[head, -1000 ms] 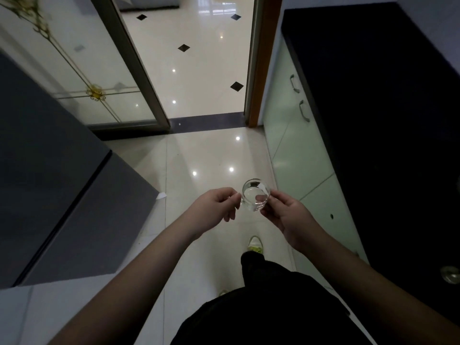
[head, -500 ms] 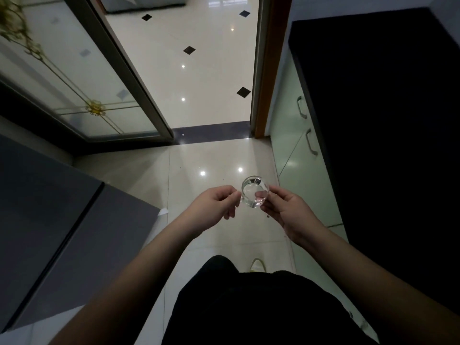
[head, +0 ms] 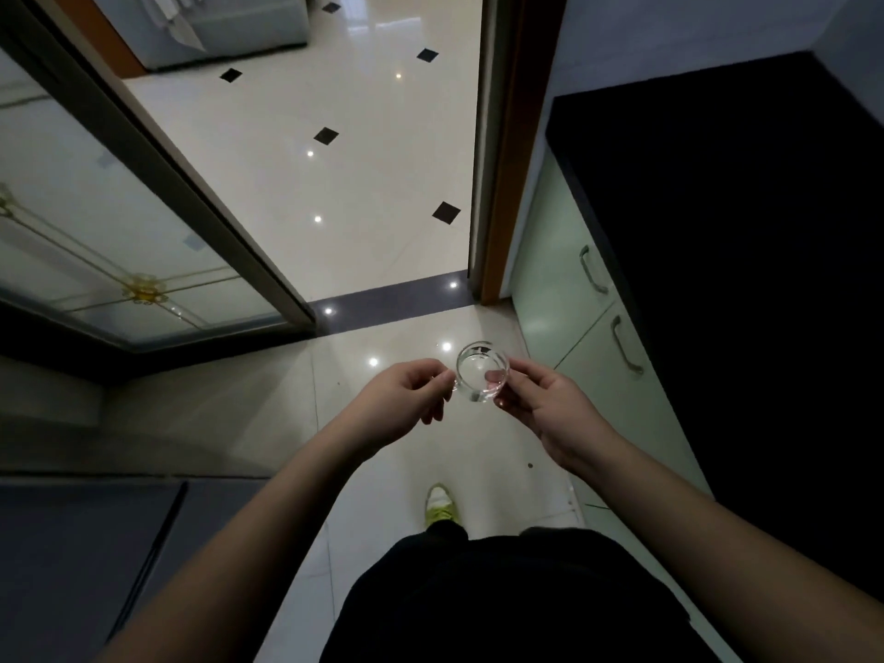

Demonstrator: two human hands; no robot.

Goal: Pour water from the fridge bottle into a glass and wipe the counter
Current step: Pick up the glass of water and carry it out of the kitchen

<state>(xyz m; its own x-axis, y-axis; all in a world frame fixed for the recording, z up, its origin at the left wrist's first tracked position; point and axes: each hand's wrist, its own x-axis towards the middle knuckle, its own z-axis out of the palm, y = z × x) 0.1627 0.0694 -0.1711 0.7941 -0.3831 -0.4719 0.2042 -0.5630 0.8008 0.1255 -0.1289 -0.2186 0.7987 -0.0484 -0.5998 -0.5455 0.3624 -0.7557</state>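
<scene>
Glass (head: 481, 371), small and clear, is held in the air by a standing person, in front of their waist and above the pale tiled floor (head: 363, 193). The dark counter (head: 746, 289) lies just to the right of the glass and above it in the view, with pale green cabinet doors (head: 564, 299) under its edge.

The right hand (head: 550, 413) pinches the glass, thumb on the near side and fingers curled around its far right side. The left hand (head: 406, 399) has its fingers curled, with fingertips at the left side of the glass; whether it truly grips or only steadies the glass I cannot tell.

The glass stands upright, its mouth pointing up toward the camera and its long axis vertical, so the round rim and base line up as 2 circles. Whether it holds water is too hard to see.

As for progress, this looks like an early stage: no fridge bottle is in sight, no cloth is visible, and the counter has nothing visible set on it. Pouring and wiping both appear still to come.
</scene>
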